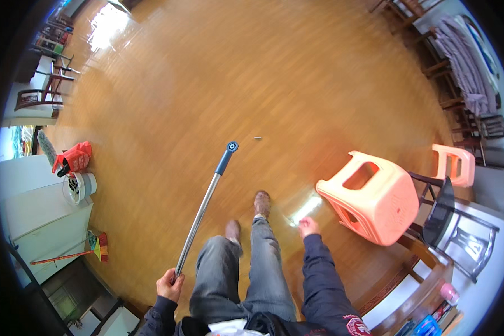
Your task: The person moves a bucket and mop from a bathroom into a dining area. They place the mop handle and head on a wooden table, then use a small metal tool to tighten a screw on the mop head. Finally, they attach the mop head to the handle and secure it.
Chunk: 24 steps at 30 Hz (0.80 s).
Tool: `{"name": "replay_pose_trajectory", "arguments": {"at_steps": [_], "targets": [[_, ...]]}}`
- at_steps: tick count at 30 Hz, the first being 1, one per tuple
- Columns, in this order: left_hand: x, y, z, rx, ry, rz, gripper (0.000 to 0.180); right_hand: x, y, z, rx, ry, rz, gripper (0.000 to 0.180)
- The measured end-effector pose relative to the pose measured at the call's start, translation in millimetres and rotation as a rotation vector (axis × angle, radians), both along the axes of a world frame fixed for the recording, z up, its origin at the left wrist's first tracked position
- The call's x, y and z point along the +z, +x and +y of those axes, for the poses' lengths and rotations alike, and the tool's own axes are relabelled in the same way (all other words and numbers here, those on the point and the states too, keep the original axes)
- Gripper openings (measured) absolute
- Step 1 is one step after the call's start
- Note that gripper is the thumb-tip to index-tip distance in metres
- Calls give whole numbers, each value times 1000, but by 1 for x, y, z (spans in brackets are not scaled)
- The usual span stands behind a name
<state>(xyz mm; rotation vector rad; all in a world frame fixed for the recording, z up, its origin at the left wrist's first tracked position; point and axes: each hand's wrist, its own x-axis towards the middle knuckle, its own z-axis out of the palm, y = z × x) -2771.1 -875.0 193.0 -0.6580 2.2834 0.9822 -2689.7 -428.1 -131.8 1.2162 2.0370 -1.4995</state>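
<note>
My left hand [169,284] is closed round the lower end of a silver metal pole [199,215]. The pole slants up and away from me, and its far end is a blue plastic sleeve with a round blue joint [232,147]. My right hand [308,227] is out in front of my right thigh with its fingers curled in; the inside of the fist is hidden. Nearest to that hand is a pink plastic stool [383,207], apart from it on the right. On the wooden floor [274,89] past the pole's tip lies a small silvery piece [257,137].
Along the left wall are a white bucket [87,185], a red bag [78,158], a grey fluffy duster [46,147] and a broom [100,247]. To the right, a second pink stool [459,165] and a dark chair [439,210] stand behind the first stool. More wooden chairs line the far sides.
</note>
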Motion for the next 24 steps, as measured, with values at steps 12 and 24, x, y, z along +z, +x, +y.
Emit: {"name": "replay_pose_trajectory", "arguments": {"at_steps": [12, 24], "targets": [[-140, -143, -31, -89, -130, -179, 13, -207, -371, -80, 188, 298, 221, 15], [-176, -192, -66, -227, -123, -215, 16, -307, -394, -107, -67, 159, 229, 4]]}}
